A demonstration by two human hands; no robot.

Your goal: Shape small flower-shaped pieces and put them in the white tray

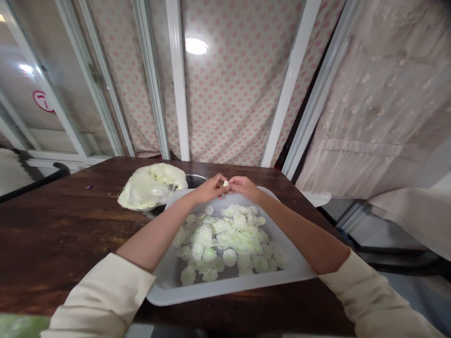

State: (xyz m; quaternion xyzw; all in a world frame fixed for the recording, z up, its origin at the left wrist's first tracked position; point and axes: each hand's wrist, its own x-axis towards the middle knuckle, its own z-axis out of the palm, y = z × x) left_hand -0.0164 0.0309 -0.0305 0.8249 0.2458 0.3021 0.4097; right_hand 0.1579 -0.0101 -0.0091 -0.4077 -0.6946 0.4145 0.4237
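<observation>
Before dotted curtain (232,103), at dark worktop (52,230) — pinching a small white piece (226,183) with left hand (211,188) and right hand (244,186) — over tray (225,288) of pale flowers (239,237).

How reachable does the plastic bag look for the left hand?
Probably yes: the plastic bag lies nearby and nothing seems to block the left hand, though that hand is at a small flower.
</observation>
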